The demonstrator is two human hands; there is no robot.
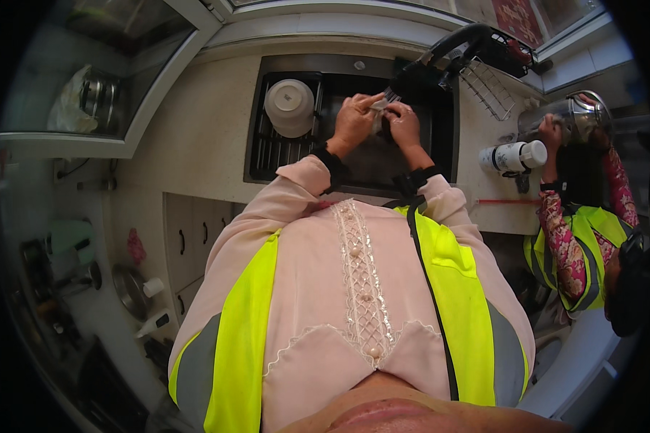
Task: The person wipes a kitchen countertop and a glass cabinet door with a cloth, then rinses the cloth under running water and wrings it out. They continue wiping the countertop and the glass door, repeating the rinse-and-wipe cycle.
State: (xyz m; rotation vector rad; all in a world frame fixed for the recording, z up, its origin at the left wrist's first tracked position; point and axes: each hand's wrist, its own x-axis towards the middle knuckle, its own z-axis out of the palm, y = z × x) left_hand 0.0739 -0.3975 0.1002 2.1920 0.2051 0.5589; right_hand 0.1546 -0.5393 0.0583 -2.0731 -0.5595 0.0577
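Both of my hands are together over the dark sink (352,157), beneath the spray of the black faucet (411,70). My left hand (355,120) grips a small white cloth or scrap (379,104) with bent fingers. Close against it, my right hand (403,125) curls around a small dark object (385,129), mostly hidden by the fingers; I cannot make out what it is. To the left of my hands, a white bowl (289,108) sits upside down on the black drying rack (281,154) in the sink.
A white flask (513,156) lies on the right counter near a wire basket (487,89). Beyond it, a co-worker's hands (550,130) hold a shiny metal pot (566,116). An open window sash (165,103) juts in at left, over the pale counter (206,119).
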